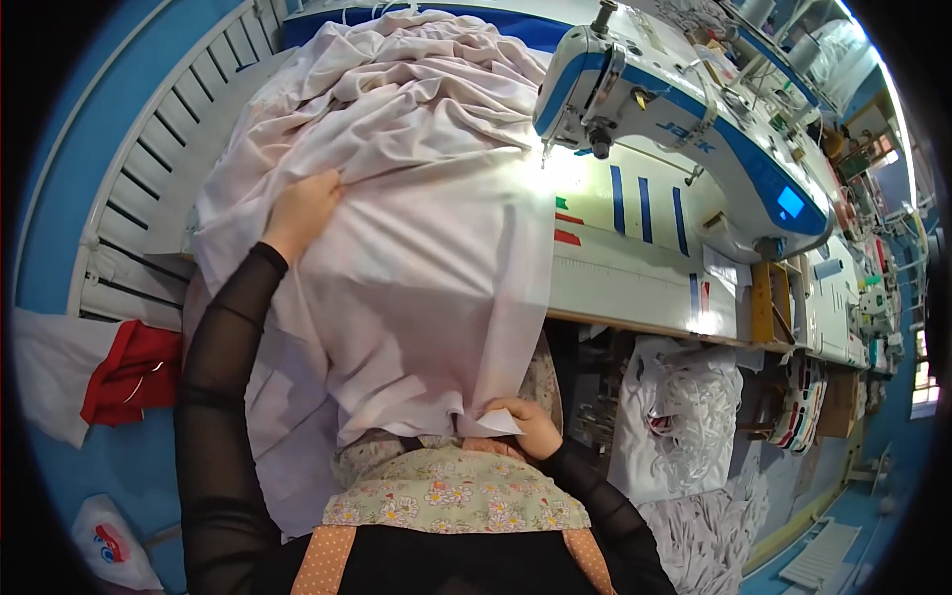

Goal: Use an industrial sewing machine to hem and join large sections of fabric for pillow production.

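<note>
At table edge, hands pinching cloth

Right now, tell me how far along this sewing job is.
Done: nothing visibly stitched. In hand: left hand grips the bunched white fabric on the table; right hand pinches its lower corner near the lap. Left: the edge is not yet under the sewing machine needle.
</note>
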The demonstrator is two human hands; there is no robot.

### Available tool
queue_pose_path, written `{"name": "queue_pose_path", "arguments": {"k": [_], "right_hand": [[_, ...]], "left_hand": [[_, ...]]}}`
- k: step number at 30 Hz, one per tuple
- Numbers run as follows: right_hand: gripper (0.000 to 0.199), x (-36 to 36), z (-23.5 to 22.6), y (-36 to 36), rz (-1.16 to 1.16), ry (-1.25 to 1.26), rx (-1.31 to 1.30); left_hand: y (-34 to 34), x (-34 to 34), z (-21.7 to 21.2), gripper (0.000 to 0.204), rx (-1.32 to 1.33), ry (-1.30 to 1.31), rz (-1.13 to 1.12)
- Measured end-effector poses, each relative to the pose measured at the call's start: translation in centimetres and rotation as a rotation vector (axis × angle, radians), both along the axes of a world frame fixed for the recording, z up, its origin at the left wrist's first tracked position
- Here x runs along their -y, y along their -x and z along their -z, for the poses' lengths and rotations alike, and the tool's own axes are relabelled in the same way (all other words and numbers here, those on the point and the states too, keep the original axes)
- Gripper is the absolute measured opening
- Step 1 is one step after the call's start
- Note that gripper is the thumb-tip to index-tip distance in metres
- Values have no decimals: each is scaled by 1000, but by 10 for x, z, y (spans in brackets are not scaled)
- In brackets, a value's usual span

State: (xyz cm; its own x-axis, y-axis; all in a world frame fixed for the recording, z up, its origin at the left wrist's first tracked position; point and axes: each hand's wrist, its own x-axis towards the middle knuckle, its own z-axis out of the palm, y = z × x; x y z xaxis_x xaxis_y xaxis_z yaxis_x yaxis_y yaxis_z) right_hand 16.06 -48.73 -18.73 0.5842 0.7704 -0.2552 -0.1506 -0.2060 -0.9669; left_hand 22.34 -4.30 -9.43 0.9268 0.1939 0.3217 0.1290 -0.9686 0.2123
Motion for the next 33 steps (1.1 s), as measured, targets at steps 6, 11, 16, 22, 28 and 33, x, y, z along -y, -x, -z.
{"name": "queue_pose_path", "arguments": {"k": [6,11,16,22,28,33], "right_hand": [[18,-23,14,-30,-87,26,-39],[22,-23,45,-39,-50,81,-159],[24,-20,50,-52,-42,87,-79],[23,-25,20,-74,-91,151,97],[31,-38,-10,-83,-53,116,214],[38,-43,-21,-88,35,65,334]], "left_hand": [[-66,-40,5,21,53,-18,50],[-75,-38,8,18,41,-74,3],[-94,-28,0,18,-32,-41,-77],[-128,-46,14,20,87,-73,21],[-148,-47,-2,27,105,50,25],[-80,36,-25,33,174,105,286]]}}
